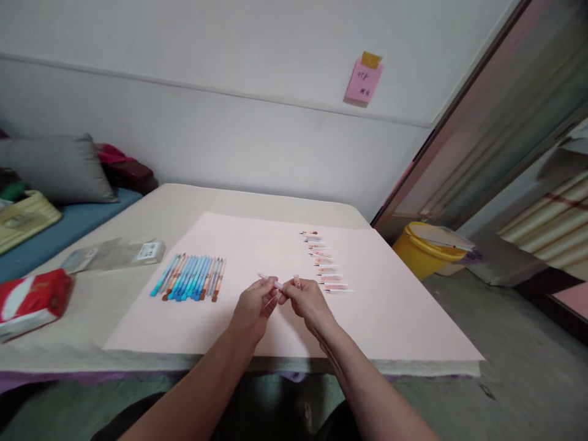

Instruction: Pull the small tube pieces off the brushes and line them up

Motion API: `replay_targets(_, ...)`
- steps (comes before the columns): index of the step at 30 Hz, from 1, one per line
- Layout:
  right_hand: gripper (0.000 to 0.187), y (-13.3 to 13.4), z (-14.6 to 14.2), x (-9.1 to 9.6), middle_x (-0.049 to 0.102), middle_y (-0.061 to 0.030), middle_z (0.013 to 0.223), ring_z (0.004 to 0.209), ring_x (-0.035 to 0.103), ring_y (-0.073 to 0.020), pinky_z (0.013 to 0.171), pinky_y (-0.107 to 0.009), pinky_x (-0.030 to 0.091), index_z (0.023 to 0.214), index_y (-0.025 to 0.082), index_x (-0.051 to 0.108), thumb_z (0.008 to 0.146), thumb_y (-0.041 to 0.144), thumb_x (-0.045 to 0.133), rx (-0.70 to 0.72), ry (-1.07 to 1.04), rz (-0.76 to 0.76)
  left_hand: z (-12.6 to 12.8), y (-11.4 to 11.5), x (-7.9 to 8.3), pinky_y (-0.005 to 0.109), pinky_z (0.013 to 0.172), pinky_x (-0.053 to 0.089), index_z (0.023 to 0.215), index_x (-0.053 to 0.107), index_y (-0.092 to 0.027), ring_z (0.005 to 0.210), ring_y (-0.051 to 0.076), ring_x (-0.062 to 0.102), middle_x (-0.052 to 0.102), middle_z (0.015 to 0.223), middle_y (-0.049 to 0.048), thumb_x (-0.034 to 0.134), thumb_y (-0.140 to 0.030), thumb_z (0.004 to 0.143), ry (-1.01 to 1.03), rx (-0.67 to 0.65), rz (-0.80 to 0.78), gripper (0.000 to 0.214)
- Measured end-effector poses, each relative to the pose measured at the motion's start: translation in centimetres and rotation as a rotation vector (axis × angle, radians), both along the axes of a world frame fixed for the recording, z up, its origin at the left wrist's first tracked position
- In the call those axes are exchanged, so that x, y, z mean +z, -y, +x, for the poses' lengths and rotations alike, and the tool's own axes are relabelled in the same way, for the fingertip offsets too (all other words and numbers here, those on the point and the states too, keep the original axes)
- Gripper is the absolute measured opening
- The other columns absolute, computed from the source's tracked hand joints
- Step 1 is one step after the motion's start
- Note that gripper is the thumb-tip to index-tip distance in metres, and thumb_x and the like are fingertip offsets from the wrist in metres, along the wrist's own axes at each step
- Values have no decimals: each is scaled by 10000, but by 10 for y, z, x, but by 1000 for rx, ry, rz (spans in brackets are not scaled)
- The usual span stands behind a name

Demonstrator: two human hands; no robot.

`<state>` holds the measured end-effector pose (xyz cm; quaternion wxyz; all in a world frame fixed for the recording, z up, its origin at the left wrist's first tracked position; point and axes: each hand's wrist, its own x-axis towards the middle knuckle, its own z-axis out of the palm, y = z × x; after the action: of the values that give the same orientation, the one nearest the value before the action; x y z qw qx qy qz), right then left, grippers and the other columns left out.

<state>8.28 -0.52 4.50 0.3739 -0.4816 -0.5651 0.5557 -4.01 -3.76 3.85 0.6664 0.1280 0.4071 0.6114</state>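
A slim pale pen (276, 283) lies across my fingertips at the middle of the table, its tip pointing up and left. My left hand (255, 303) is closed around it near the tip. At the pen's other end, my right hand (307, 300) pinches with thumb and forefinger. A small pale cap-like piece (297, 280) sticks up from the right fingers; its kind is unclear. To the right runs a column of several pale pens or refills (327, 269). On the left lies a row of several blue, grey and brown pens (189, 278).
A pale pink sheet (390, 318) covers much of the table (138, 214). Clear plastic packaging (114, 252) and a red tissue pack (34, 303) lie at the left. Beyond the right edge stands a yellow bin (420, 251). A pink note (364, 81) hangs on the wall.
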Motion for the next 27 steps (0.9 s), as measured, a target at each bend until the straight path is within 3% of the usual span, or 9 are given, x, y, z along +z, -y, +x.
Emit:
replay_targets(5,242,2,1,0,453,37,383,358,258,-55,408,-226,180,537,136,598,689,325,589,-25,-16,-1,3,4,5,163,605,475,838,656,-126,650,59,547,588,824,35,653,-183,760,-21,25,-25,97)
replay_targets(11,177,7,-2,-5,543,17,477,364,281,-52,391,-211,184,587,144,585,689,287,565,-87,-48,45,7,9,8,165,625,493,839,660,-128,671,66,573,616,848,43,684,-206,737,-39,31,-17,131)
replay_targets(15,149,8,-1,1,479,46,426,346,247,-45,371,-205,147,580,153,554,668,269,583,-104,-125,19,6,9,12,176,626,498,831,651,-128,685,79,588,624,830,46,693,-210,727,-11,17,-18,139)
replay_targets(18,109,6,6,9,533,35,480,336,253,-37,360,-202,135,606,156,539,663,244,572,-80,-194,-3,2,9,17,185,595,491,820,642,-123,635,80,581,623,759,45,680,-215,734,13,-11,13,131)
replay_targets(23,90,2,16,11,581,22,544,326,242,-30,352,-210,117,621,156,540,654,237,565,-63,-224,-10,-5,12,24,188,553,446,800,612,-115,571,80,560,640,717,66,684,-184,693,-242,-197,29,145)
replay_targets(27,109,3,14,10,517,46,503,377,263,-40,384,-207,153,620,155,575,656,256,597,-49,-155,65,-3,15,28,214,510,402,807,599,-150,531,89,522,632,718,46,618,-284,743,-499,-306,136,150)
